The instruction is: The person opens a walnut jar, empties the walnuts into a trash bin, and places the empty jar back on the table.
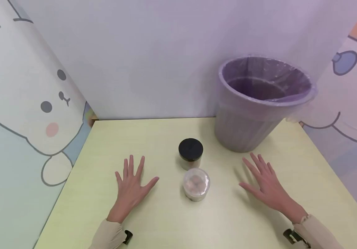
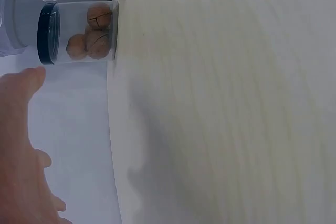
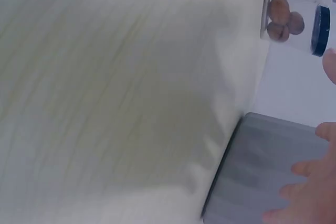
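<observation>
Two clear jars stand near the middle of the table. The farther jar (image 1: 190,162) wears a black lid (image 1: 191,149), and its walls show walnuts (image 2: 98,43) inside. In front of it, the nearer jar (image 1: 196,185) has a clear top, with brownish round contents showing through. My left hand (image 1: 130,190) is held over the table left of the jars, fingers spread and nothing in it. On the other side, my right hand (image 1: 268,186) hovers above its shadow, fingers straight and holding nothing, nearest to the bin and the jars.
A greyish-purple bin (image 1: 244,124) lined with a clear bag stands at the table's back right. Behind the pale wooden table (image 1: 153,138) rises a plain wall (image 1: 150,62). Cartoon-printed panels flank it left and right.
</observation>
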`<state>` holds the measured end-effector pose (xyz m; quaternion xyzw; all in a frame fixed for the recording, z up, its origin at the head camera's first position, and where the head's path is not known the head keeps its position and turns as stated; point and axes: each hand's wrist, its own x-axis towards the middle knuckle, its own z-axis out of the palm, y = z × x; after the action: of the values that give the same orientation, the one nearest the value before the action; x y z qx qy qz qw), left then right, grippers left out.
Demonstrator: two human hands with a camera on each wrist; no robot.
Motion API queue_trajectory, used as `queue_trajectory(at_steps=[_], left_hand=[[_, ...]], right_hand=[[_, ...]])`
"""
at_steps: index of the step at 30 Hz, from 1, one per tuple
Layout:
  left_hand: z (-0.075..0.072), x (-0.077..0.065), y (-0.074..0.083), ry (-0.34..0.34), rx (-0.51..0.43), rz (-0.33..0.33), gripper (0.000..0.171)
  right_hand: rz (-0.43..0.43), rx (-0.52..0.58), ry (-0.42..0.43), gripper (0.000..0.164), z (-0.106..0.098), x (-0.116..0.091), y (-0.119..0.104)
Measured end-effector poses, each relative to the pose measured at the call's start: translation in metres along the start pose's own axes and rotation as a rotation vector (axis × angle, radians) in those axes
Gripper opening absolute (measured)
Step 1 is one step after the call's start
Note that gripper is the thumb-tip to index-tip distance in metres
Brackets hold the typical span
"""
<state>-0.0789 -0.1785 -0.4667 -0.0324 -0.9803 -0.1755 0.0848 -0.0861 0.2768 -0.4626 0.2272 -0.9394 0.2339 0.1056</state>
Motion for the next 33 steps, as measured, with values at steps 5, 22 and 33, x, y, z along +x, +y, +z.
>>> queue_trajectory(at_steps=[5, 22, 33], left_hand=[[0.0, -0.004, -0.004, 0.007, -0.03, -0.005, 0.09], [-0.006, -0.003, 0.006, -0.048, -0.482, -0.055, 0.083], [-0.004, -0.003, 0.006, -0.007, -0.672, 0.018, 0.078]], right_hand=[[-0.019, 0.061, 0.016, 0.082, -0.001, 0.002, -0.007], [-0.01, 0.331, -0.005, 0.08, 0.006, 0.01, -0.035], [-0.019, 0.443, -0.047, 0.078, 0.002, 0.021, -0.068]])
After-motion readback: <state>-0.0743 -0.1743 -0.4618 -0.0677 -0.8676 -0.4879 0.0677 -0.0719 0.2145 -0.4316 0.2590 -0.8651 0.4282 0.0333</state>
